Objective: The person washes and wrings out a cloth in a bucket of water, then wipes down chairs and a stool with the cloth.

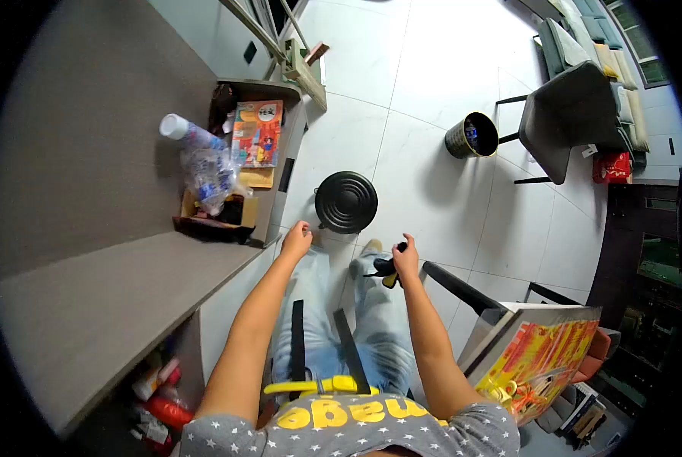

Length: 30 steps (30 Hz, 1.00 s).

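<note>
My right hand point(406, 259) is closed around a black-and-yellow hand-held tool point(386, 268), whose exact kind I cannot make out. It hangs over my right leg. My left hand point(297, 238) is beside the cabinet edge, its fingers loosely curled and slightly apart, with nothing visible in them. Ahead of my feet, a round black object with a ringed top point(346, 202), possibly a stool, stands on the floor. It is nearest to my left hand, and a small gap separates them.
On the left, a grey cabinet top point(127, 259) holds a plastic bottle point(192, 131), a colourful booklet point(257, 133) and a cardboard box point(240, 209). A dark bin point(470, 137) and a grey chair point(562, 122) stand ahead right. A table with a bright printed top point(539, 350) is close on my right.
</note>
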### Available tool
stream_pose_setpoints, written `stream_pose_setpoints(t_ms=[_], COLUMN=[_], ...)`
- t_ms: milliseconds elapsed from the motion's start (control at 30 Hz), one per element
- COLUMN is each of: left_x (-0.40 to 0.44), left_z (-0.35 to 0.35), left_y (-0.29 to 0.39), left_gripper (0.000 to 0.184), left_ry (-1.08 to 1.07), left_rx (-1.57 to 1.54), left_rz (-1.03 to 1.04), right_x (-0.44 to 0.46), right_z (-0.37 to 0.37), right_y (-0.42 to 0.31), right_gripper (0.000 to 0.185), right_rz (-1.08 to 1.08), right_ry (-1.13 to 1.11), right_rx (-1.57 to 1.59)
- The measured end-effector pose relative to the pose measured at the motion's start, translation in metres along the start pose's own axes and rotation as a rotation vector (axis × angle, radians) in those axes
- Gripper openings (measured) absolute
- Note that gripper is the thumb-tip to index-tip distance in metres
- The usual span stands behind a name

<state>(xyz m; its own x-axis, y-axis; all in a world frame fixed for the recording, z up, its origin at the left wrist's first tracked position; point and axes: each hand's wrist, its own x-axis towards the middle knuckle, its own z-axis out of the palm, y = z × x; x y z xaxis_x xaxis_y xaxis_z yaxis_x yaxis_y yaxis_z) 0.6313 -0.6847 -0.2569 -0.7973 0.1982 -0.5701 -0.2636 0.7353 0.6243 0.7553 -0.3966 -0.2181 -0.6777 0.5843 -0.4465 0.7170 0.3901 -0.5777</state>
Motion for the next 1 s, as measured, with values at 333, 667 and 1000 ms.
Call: stream_pose_setpoints(t_ms=[333,667,1000], left_x=[0.192,0.305,0.225], left_z=[0.139,0.234,0.158], left_y=[-0.102,-0.195,-0.041], left_gripper=[0.064,0.079,0.077], left_ry=[0.009,0.143,-0.015], left_rx=[0.090,-0.421,-0.725], left_rz=[-0.288,-0.464,-0.563], right_x=[0.220,0.293,0.235], right_z=[0.157,0.239,0.151], right_y=[0.109,0.187,0.158], right_gripper=[0.067,0.065,0.044], right_rz=[0.151,0.378,0.456], right_ry=[-0.204,-0.512,-0.401], right_rx=[-0.214,0.414,0.756])
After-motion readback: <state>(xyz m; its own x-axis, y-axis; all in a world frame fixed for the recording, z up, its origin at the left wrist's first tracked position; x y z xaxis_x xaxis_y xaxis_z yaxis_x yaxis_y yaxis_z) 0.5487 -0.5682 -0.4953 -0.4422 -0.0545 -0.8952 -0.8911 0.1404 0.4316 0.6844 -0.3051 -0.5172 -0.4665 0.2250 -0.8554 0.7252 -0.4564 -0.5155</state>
